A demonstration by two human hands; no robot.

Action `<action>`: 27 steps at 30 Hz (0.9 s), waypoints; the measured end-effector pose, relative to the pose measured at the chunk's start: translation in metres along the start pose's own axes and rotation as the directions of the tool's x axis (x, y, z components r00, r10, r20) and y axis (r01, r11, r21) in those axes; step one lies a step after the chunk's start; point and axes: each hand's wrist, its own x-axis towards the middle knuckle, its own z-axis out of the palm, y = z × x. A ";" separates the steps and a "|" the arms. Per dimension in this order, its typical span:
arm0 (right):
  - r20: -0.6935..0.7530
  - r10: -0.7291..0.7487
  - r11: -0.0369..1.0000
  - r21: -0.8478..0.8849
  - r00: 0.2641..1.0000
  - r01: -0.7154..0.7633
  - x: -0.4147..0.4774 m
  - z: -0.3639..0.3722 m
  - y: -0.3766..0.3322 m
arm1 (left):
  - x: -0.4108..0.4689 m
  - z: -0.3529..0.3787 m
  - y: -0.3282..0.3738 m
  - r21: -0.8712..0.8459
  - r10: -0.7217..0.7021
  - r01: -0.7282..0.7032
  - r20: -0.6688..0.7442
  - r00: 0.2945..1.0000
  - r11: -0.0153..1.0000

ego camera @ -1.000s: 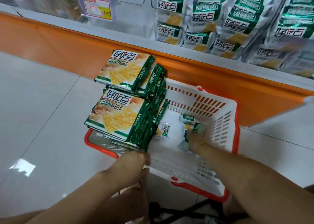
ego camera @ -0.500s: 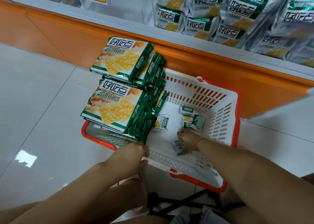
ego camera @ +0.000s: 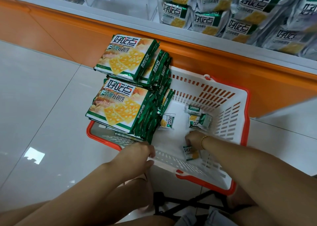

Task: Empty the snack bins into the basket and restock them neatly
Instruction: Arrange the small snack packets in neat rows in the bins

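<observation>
The basket (ego camera: 229, 116), white with an orange rim, stands on the tiled floor (ego camera: 42, 105), just beside the orange shelf base (ego camera: 223, 67); along its left edge lie two stacks of large cracker packs (ego camera: 120, 105), one behind the other, both rising above the rim. The left hand (ego camera: 139, 154) holds the basket at its near edge, close to the near left corner, with fingers curled over the wall; the right hand (ego camera: 193, 138) reaches down inside, toward the near edge, and its curled fingers pinch the top of a small packet (ego camera: 189, 152) resting on the basket bottom. A few loose packets (ego camera: 167, 121) lie on the bottom, from the middle toward the far right corner; above the base, silver-green bags (ego camera: 214, 19) fill the shelf.
</observation>
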 end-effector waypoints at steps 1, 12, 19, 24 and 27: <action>0.046 0.015 1.000 0.022 0.999 -0.016 0.000 0.001 -0.001 | 0.000 0.000 0.000 -0.003 0.001 -0.001 -0.001 1.000 1.000; 0.144 0.107 0.943 0.299 0.984 -0.146 -0.005 -0.009 -0.005 | -0.001 0.000 -0.003 -0.044 0.007 -0.007 -0.004 1.000 0.999; 0.073 0.255 -0.126 0.991 0.964 -0.042 0.016 -0.042 -0.010 | 0.000 0.002 -0.004 -0.031 0.003 -0.003 -0.013 1.000 1.000; 0.057 0.266 -0.214 0.977 0.962 0.001 0.031 -0.051 -0.034 | 0.001 0.003 -0.005 -0.047 0.002 -0.003 -0.013 1.000 0.999; 0.083 0.297 -0.222 0.975 0.951 -0.016 0.036 -0.054 -0.046 | 0.001 0.002 -0.007 -0.065 0.001 -0.001 -0.005 1.000 0.998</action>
